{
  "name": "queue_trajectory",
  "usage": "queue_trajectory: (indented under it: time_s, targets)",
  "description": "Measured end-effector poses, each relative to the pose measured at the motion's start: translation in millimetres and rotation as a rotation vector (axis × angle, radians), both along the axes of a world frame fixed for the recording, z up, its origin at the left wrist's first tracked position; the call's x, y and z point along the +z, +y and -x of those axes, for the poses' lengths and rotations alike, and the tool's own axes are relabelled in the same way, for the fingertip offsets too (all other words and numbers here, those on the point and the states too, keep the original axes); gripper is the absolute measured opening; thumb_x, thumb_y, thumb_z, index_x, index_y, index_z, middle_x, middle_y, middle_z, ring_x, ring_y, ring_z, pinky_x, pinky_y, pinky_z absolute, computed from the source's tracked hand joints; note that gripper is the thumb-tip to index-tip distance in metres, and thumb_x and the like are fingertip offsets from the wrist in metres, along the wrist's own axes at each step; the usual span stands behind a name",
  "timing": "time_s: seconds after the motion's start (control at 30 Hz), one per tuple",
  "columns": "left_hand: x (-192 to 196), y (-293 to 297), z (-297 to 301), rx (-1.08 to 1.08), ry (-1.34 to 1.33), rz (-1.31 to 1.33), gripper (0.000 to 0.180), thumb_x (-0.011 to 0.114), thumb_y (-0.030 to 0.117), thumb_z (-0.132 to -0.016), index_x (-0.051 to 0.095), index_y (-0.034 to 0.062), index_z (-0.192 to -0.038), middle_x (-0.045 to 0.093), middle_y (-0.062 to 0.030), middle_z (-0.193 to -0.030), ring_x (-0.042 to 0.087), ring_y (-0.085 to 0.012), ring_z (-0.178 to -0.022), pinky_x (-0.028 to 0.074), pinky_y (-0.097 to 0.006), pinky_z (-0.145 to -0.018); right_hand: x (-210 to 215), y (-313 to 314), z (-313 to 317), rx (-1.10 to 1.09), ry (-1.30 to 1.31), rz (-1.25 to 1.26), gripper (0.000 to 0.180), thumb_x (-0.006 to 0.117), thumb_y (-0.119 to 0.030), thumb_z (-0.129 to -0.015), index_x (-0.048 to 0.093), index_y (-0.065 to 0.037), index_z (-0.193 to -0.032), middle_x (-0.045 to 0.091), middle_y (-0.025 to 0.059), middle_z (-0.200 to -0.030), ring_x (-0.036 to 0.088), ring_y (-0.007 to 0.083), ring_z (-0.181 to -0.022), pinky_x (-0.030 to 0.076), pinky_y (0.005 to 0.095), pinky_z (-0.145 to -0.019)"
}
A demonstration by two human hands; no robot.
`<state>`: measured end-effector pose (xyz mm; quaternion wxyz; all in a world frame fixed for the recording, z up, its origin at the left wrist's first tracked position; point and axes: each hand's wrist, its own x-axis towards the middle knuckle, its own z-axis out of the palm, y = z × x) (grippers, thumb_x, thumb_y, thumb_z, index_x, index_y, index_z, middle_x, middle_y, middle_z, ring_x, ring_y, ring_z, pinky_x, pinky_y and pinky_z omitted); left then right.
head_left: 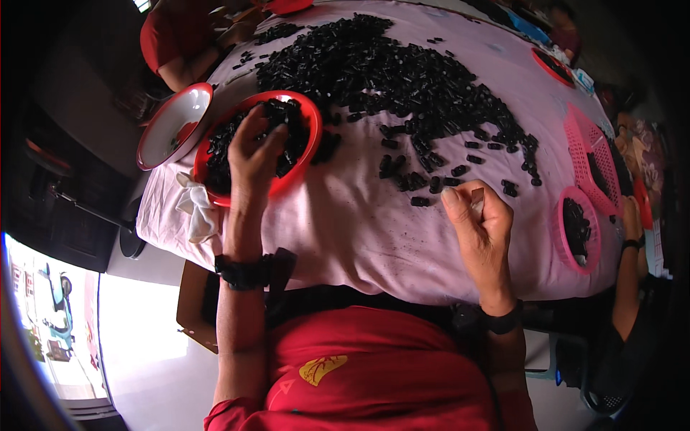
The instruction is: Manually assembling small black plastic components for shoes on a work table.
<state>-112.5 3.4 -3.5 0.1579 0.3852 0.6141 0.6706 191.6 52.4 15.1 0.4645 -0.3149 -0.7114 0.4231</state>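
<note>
My left hand (251,161) is over a red basin (313,136) heaped with small black cylindrical pieces (291,115). Its fingers are spread apart, and I see nothing gripped in them. Above the table's near side, my right hand (485,226) is curled with thumb and fingers closed around a small, flat brownish piece (477,197), whose kind I cannot make out. Just beyond that hand lie scattered black pieces (458,171), on the edge of a large dark pile (388,75).
A pale pink cloth (345,215) covers the table. Left of the basin are a white red-rimmed bowl (162,136) and a crumpled white cloth (198,215). Pink baskets (591,241) stand at the right. Another person in red (162,43) sits far left; a person's forearm (627,287) shows at right.
</note>
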Motion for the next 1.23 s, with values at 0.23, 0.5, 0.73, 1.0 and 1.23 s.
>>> queue_trajectory:
  time_s: [0.23,0.5,0.73,1.0,1.23]
  targets:
    - [8,19,-119,-0.660,0.522,0.270,0.020,0.065,0.008,-0.081,0.069,0.0066,-0.101,0.066,-0.0116,-0.092,0.064,-0.0238,-0.077,0.052,-0.034,-0.069,-2,3,-5,-0.005,0.044,0.024,0.022,0.066,-0.019,-0.091,0.060,-0.003,-0.077,0.044,-0.0087,-0.057,0.031,-0.0019,-0.050,0.023,0.0187,-0.044]
    - [-12,29,-126,-0.631,0.676,0.133,0.022,0.065,0.010,-0.077,0.068,0.0075,-0.098,0.065,-0.0146,-0.089,0.063,-0.0308,-0.081,0.051,-0.037,-0.075,1,0,-4,0.044,-0.043,0.049,0.019,0.066,-0.018,-0.091,0.060,-0.001,-0.083,0.050,-0.0044,-0.058,0.039,-0.0009,-0.048,0.030,0.0195,-0.043]
    - [16,3,-107,-0.933,-0.616,0.299,0.025,0.063,0.018,-0.092,0.063,0.0027,-0.111,0.065,-0.0008,-0.091,0.058,-0.0078,-0.075,0.046,-0.022,-0.067,-5,0,0,0.099,-0.036,-0.071,0.019,0.069,-0.017,-0.088,0.059,-0.001,-0.089,0.061,0.0024,-0.067,0.056,0.0028,-0.056,0.040,0.0191,-0.046]
    - [6,-3,-112,-1.140,-0.939,0.237,0.024,0.060,0.013,-0.092,0.061,0.0036,-0.114,0.065,-0.0036,-0.098,0.061,-0.0114,-0.086,0.048,-0.024,-0.070,3,-9,1,0.097,-0.207,-0.197,0.036,0.080,-0.030,-0.077,0.056,-0.005,-0.085,0.064,0.0023,-0.071,0.054,0.0054,-0.052,0.041,0.0219,-0.044]
    - [3,-4,-114,-1.164,-0.892,0.249,0.026,0.061,0.013,-0.092,0.061,0.0051,-0.117,0.066,-0.0023,-0.101,0.061,-0.0094,-0.081,0.049,-0.022,-0.069,-6,-5,0,0.042,-0.304,-0.380,0.040,0.080,-0.037,-0.075,0.056,-0.005,-0.083,0.067,0.0049,-0.071,0.063,0.0177,-0.054,0.047,0.0281,-0.047]
